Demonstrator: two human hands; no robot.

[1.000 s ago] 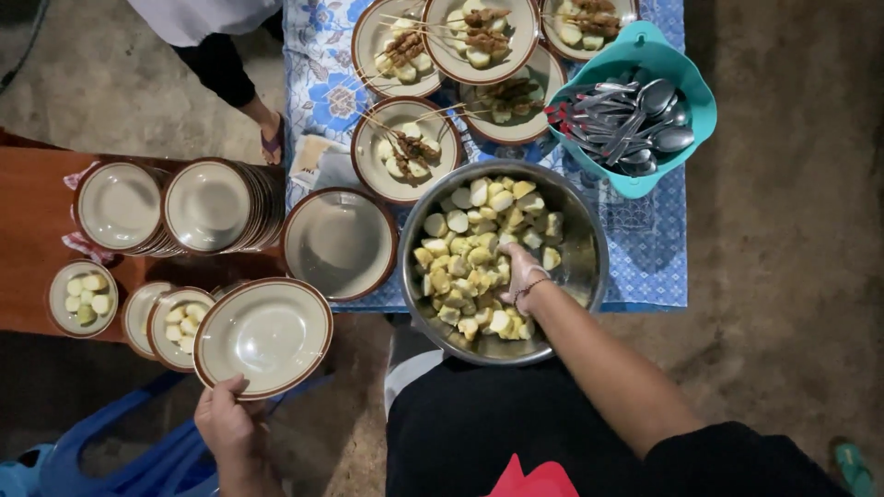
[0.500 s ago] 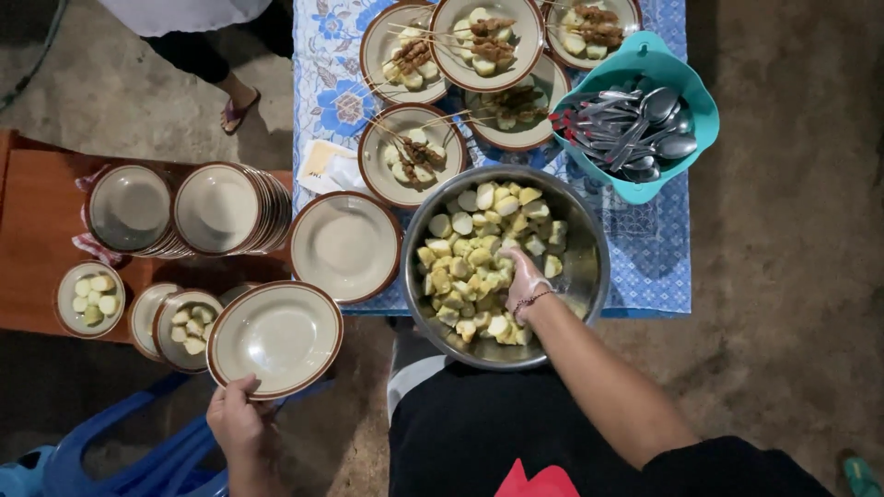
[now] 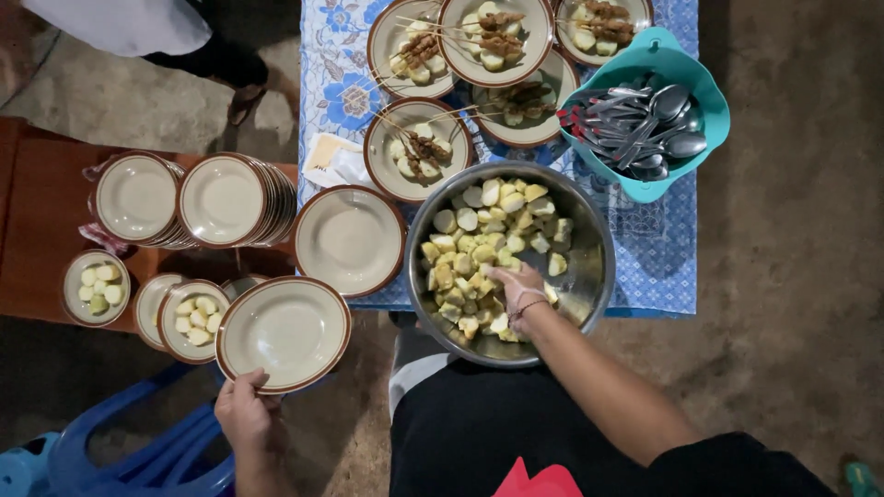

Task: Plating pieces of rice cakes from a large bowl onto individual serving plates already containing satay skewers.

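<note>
Reaching into the steel bowl (image 3: 589, 276) at the tabletop's near edge, the right hand (image 3: 517, 287) curls around pale rice-cake chunks (image 3: 479, 248), while the left hand (image 3: 244, 410) pinches an empty brown-rimmed plate (image 3: 284, 331) by its rim.

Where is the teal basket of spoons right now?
In the head view, the teal basket of spoons sits at the upper right on the blue floral cloth, just above-right of the metal bowl where the right hand digs in.
</note>
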